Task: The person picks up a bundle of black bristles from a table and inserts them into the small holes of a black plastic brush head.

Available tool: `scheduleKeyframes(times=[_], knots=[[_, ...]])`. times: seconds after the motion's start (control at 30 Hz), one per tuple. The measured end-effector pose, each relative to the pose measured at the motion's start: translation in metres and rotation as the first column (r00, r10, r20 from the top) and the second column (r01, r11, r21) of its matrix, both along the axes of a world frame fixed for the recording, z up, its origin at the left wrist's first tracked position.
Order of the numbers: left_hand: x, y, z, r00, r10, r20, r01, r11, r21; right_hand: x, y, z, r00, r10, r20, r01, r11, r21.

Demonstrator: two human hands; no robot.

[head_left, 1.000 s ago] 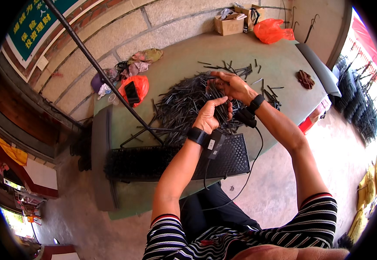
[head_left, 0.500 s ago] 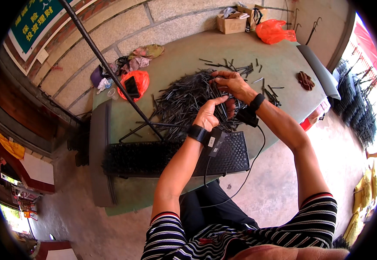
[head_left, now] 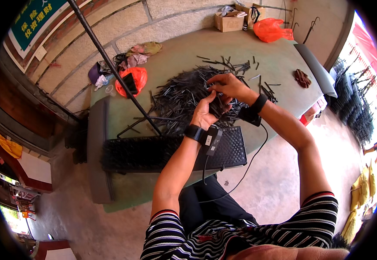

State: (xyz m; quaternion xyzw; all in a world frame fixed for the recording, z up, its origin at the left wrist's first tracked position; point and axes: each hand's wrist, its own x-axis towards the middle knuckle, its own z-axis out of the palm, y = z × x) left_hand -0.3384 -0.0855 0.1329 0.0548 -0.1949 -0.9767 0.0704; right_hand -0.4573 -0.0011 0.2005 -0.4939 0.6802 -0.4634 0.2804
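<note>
Over a heap of thin black strips (head_left: pixel 175 95) on the green-topped table, my two hands meet. My left hand (head_left: pixel 204 113) is closed, thumb up, around a small bunch of the black strips. Right against it, my right hand (head_left: pixel 231 88) has its fingers bent and pinched at the top of that bunch; what lies between those fingertips is too small to make out. Nearer me, below my left wrist, lies a long black perforated panel (head_left: pixel 231 149). Dense black bristles (head_left: pixel 143 152) cover its left and middle part, while holes show at its right end.
A dark metal pole (head_left: pixel 97 43) slants down to the panel. Left of the heap, a phone lies on a red plastic bag (head_left: pixel 140 79) beside crumpled cloths (head_left: pixel 138 58). Farther back are a cardboard box (head_left: pixel 230 22) and another red bag (head_left: pixel 273 30). Cables (head_left: pixel 257 160) hang from my wrist devices.
My right hand has moved slightly left and down, its fingertips now close to my left thumb. My left hand stays about where it was, and the whole view has shifted a little.
</note>
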Motion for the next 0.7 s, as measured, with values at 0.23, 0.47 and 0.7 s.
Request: scheduleKeyframes(times=[0.23,0.47,0.7], knots=[[0.023,0.015,0.027,0.995,0.064,0.083,-0.073,0.992,0.105,0.041,0.031,0.007,0.888,0.135,-0.44,-0.127,0.991,0.047],[0.061,0.016,0.017,0.975,0.18,0.129,-0.195,0.974,0.114,0.074,0.064,0.03,0.853,-0.012,-0.522,-0.104,0.976,-0.192],[0.215,0.021,0.029,0.886,0.437,0.152,-0.448,0.893,0.039,0.199,0.176,0.033,0.97,0.223,0.092,-0.213,0.971,-0.107]])
